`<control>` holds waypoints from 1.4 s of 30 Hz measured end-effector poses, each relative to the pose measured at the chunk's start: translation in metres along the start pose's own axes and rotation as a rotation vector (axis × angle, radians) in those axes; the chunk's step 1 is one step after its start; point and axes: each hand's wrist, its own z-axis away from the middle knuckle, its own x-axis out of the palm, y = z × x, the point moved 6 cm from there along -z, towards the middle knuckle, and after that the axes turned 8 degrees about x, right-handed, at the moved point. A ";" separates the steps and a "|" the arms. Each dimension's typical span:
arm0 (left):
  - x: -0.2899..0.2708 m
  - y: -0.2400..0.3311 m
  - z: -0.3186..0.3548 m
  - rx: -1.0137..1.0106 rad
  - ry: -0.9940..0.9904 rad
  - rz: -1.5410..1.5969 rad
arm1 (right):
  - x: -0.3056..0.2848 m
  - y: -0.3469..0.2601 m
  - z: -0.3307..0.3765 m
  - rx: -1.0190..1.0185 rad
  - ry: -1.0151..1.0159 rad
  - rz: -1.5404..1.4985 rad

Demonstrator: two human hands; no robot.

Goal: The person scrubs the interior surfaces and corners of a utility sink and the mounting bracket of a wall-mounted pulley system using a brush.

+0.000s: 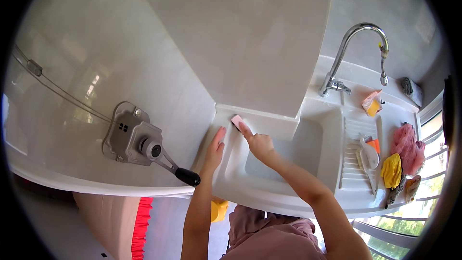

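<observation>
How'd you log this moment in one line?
right hand: holds small pink tool at sink | left hand: open, left of tool, contact unclear

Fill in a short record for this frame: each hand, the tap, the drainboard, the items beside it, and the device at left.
Right hand: holds a pink block at the rear left corner of the white sink
Left hand: open, fingers extended, near the left edge; contact unclear
Tap: chrome, curved neck
Drainboard: ribbed, with a white brush
Beside it: pink bundle, yellow cloth
Device at left: grey crank mechanism, black handle
</observation>
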 end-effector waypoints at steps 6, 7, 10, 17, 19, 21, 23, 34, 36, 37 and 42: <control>-0.030 0.016 0.051 -0.168 0.083 -0.027 | -0.002 -0.055 0.086 -0.264 -0.249 -0.019; -0.034 0.012 0.062 -0.176 0.089 -0.032 | -0.008 -0.065 0.102 -0.295 -0.412 0.035; -0.039 0.016 0.084 -0.018 0.110 -0.094 | -0.026 -0.083 0.124 -0.502 -0.376 0.078; -0.048 0.008 0.131 -0.063 0.237 0.001 | -0.026 -0.060 0.111 -0.239 -0.413 0.014; -0.060 -0.031 0.149 -0.121 0.303 0.013 | -0.011 -0.075 0.119 -0.325 -0.315 0.091; -0.058 -0.024 0.149 -0.172 0.230 0.036 | -0.005 -0.071 0.131 -0.370 -0.382 0.098; -0.060 0.007 0.150 -0.133 0.218 0.016 | -0.004 -0.069 0.143 -0.504 -0.401 0.147; -0.076 0.032 0.186 0.045 0.184 -0.332 | -0.001 -0.089 0.128 -0.334 -0.286 0.064; -0.080 0.029 0.195 0.062 0.230 -0.405 | -0.025 -0.084 0.089 -0.161 -0.122 -0.086; -0.080 0.031 0.195 0.067 0.226 -0.399 | -0.024 -0.080 0.070 -0.054 -0.029 0.023; -0.083 0.037 0.198 0.139 0.243 -0.459 | 0.007 -0.139 0.094 -0.252 0.031 0.074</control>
